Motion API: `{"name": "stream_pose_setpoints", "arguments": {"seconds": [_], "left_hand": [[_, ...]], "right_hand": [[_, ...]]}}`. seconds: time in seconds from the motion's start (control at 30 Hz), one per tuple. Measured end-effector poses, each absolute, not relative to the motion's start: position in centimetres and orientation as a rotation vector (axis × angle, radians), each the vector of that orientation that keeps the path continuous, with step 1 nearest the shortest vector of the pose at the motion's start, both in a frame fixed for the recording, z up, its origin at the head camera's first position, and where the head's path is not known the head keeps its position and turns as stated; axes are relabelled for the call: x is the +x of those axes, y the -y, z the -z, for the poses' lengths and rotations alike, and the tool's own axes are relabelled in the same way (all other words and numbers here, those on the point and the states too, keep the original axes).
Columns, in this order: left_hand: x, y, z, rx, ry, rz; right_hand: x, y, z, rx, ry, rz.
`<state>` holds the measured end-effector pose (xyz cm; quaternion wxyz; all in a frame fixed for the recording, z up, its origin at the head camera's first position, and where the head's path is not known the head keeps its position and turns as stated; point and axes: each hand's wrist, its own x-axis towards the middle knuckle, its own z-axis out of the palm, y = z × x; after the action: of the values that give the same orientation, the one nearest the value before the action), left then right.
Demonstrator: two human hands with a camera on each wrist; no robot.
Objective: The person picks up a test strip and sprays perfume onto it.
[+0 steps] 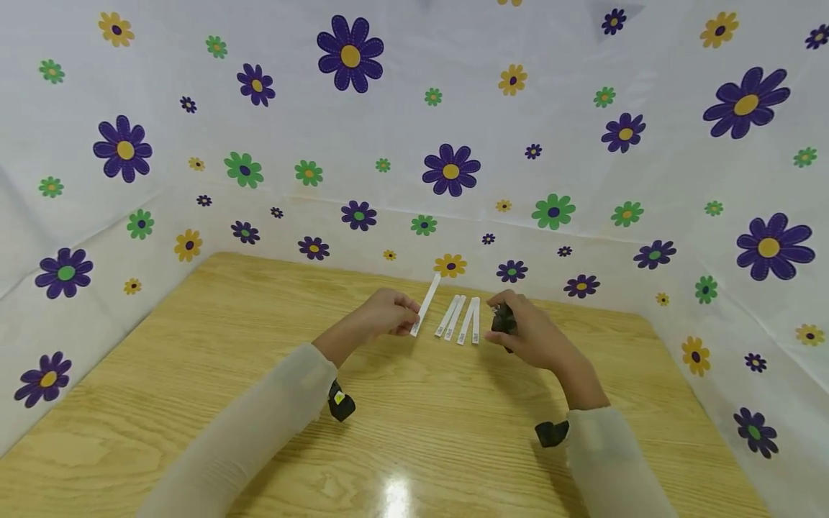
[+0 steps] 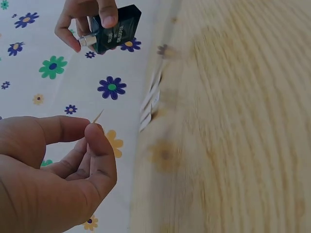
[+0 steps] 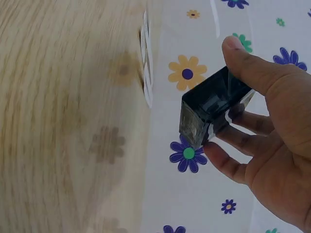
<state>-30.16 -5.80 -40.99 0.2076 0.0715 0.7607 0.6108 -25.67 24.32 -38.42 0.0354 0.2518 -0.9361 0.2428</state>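
My left hand (image 1: 388, 314) pinches one narrow white paper strip (image 1: 427, 302) between thumb and fingertips, near its printed lower end. In the left wrist view that strip (image 2: 98, 115) appears edge-on. My right hand (image 1: 532, 332) grips a dark glass perfume bottle (image 1: 503, 321), thumb on one side and fingers on the other. The left wrist view shows the bottle (image 2: 119, 30) tilted sideways, its pale spray nozzle (image 2: 88, 41) by a fingertip. On the table between the hands lie several more paper strips (image 1: 455, 316), partly overlapping, with small print at their near ends.
The light wooden table (image 1: 388, 424) reaches back to a white cloth backdrop (image 1: 388, 122) with purple, green and yellow flowers. The cloth also rises at the left and right sides. Dark wrist cameras (image 1: 340, 403) sit under both sleeves.
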Motion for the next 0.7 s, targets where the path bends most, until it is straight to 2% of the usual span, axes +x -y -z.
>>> {"name": "stream_pose_setpoints", "arguments": {"seconds": [0.7], "left_hand": [[-33.6, 4.4, 42.4, 0.119, -2.276, -1.513]], "right_hand": [[-29.0, -27.4, 40.1, 0.475, 2.759, -1.450]]}}
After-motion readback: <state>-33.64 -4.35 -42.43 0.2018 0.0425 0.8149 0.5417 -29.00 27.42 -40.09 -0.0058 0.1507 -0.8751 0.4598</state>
